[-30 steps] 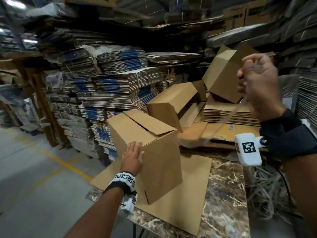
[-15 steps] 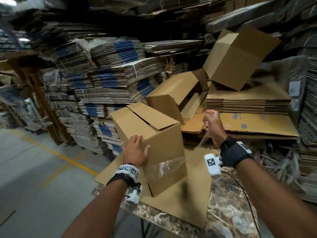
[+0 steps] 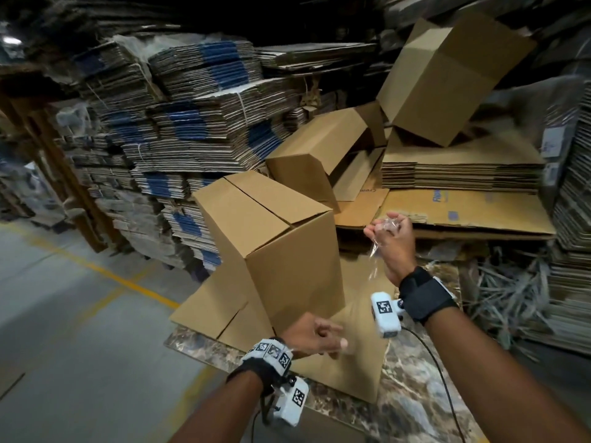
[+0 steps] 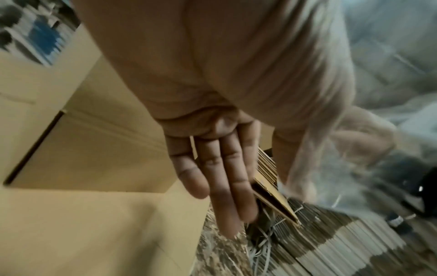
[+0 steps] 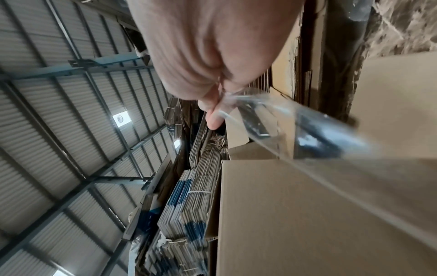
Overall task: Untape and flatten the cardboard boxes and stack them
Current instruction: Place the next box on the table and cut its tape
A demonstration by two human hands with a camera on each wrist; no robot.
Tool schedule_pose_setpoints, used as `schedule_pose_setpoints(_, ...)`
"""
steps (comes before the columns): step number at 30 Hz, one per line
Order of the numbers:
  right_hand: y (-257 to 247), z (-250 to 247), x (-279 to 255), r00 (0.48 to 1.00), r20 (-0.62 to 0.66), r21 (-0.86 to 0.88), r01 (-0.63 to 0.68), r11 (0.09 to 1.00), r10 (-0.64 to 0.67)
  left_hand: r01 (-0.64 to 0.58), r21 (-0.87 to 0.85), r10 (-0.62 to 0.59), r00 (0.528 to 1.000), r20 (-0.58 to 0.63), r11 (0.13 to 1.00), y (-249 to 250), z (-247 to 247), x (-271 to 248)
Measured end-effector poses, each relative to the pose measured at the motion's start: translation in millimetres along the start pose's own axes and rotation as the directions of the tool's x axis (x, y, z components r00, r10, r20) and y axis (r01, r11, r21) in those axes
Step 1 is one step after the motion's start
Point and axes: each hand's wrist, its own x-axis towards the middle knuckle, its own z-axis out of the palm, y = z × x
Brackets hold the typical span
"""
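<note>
A brown cardboard box (image 3: 275, 251) stands tilted on a flat cardboard sheet (image 3: 351, 369) on the marble table (image 3: 415, 394); its top flaps lie together with no tape showing on them. My left hand (image 3: 331, 340) is by the box's lower near corner. In the left wrist view its fingers (image 4: 224, 177) are straight and hold nothing, with the box (image 4: 94, 140) beside them. To the right of the box, my right hand (image 3: 383, 227) pinches a crumpled strip of clear tape (image 3: 374, 260) that hangs below it. The right wrist view shows the tape (image 5: 283, 121) stretching away from the fingertips (image 5: 212, 115).
Two more assembled boxes (image 3: 319, 148) (image 3: 447, 78) lean behind, next to a stack of flattened boxes (image 3: 460, 174). Tied bundles of flat cardboard (image 3: 192, 123) fill the left. Loose strapping scraps (image 3: 505, 292) lie at the right. The floor with a yellow line (image 3: 96, 266) lies at the left.
My right hand came down from head height with the tape, which is now off the box. My left hand slid from the box's side down to its lower corner.
</note>
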Motion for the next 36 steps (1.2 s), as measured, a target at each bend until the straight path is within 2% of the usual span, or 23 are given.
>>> schedule_pose_setpoints(1, -1, -6, 1, 1.0, -0.024, 0.001, 0.017, 1.0, -0.017, -0.036, -0.037, 0.037, 0.999, 0.026, 0.999, -1, 1, -1)
schedule_pose_setpoints(3, -6, -20, 5, 0.996, -0.086, 0.007, 0.037, 0.999, -0.037, -0.097, -0.129, 0.097, 0.995, -0.006, 0.987, -3, 1, -5)
schedule_pose_setpoints(5, -10, -36, 5, 0.989, -0.143, -0.016, 0.033, 0.999, -0.035, -0.119, -0.175, 0.098, 0.987, -0.126, 0.977, -2, 0, -6)
schedule_pose_setpoints(7, -9, -49, -2, 0.988, -0.151, -0.162, 0.017, 0.987, -0.041, -0.137, -0.233, 0.059, 0.948, -0.312, 0.963, 2, 1, -2)
schedule_pose_setpoints(9, 0, -55, -14, 0.996, -0.076, -0.385, 0.013, 0.923, -0.045, -0.189, -0.306, 0.018, 0.874, -0.486, 0.933, 8, 1, 3)
schedule_pose_setpoints(11, 12, -54, -31, 0.999, 0.052, -0.531, 0.035, 0.847, -0.009, -0.231, -0.286, 0.008, 0.791, -0.612, 0.93, 14, 1, 7)
schedule_pose_setpoints(13, 24, -47, -46, 0.983, 0.168, -0.532, 0.03, 0.846, 0.071, -0.183, -0.19, -0.002, 0.715, -0.699, 0.964, 22, 1, 13)
schedule_pose_setpoints(15, 33, -37, -57, 0.947, 0.269, -0.49, -0.024, 0.871, 0.177, -0.095, -0.101, -0.024, 0.598, -0.801, 0.99, 31, 2, 18)
schedule_pose_setpoints(17, 40, -28, -66, 0.894, 0.346, -0.45, -0.108, 0.886, 0.284, -0.07, -0.088, -0.042, 0.493, -0.869, 0.994, 38, 4, 24)
schedule_pose_setpoints(19, 45, -20, -75, 0.833, 0.412, -0.4, -0.199, 0.895, 0.37, -0.067, -0.062, -0.025, 0.458, -0.888, 0.996, 39, 5, 27)
schedule_pose_setpoints(21, 48, -15, -82, 0.803, 0.446, -0.376, -0.232, 0.897, 0.395, -0.036, -0.022, -0.002, 0.47, -0.883, 0.999, 35, 3, 28)
schedule_pose_setpoints(23, 50, -16, -85, 0.814, 0.458, -0.343, -0.21, 0.915, 0.359, 0.042, 0.017, -0.006, 0.494, -0.87, 0.999, 34, 1, 26)
schedule_pose_setpoints(26, 52, -20, -84, 0.819, 0.477, -0.385, -0.132, 0.914, 0.319, 0.099, 0.152, 0.077, 0.533, -0.843, 0.983, 31, -3, 22)
schedule_pose_setpoints(29, 60, -25, -77, 0.811, 0.497, -0.386, -0.111, 0.916, 0.308, 0.024, 0.285, 0.213, 0.605, -0.767, 0.958, 23, -7, 20)
schedule_pose_setpoints(31, 60, -27, -73, 0.838, 0.473, -0.406, -0.068, 0.911, 0.273, -0.062, 0.318, 0.285, 0.627, -0.725, 0.946, 17, -10, 20)
schedule_pose_setpoints(32, 60, -27, -73, 0.851, 0.458, -0.421, -0.046, 0.906, 0.256, -0.111, 0.285, 0.287, 0.644, -0.709, 0.952, 15, -10, 20)
schedule_pose_setpoints(33, 62, -28, -71, 0.865, 0.437, -0.444, -0.031, 0.896, 0.247, -0.15, 0.217, 0.26, 0.682, -0.683, 0.965, 12, -10, 19)
schedule_pose_setpoints(36, 68, -25, -70, 0.914, 0.347, -0.502, -0.009, 0.865, 0.211, -0.212, -0.155, 0.095, 0.833, -0.545, 0.965, 5, -8, 15)
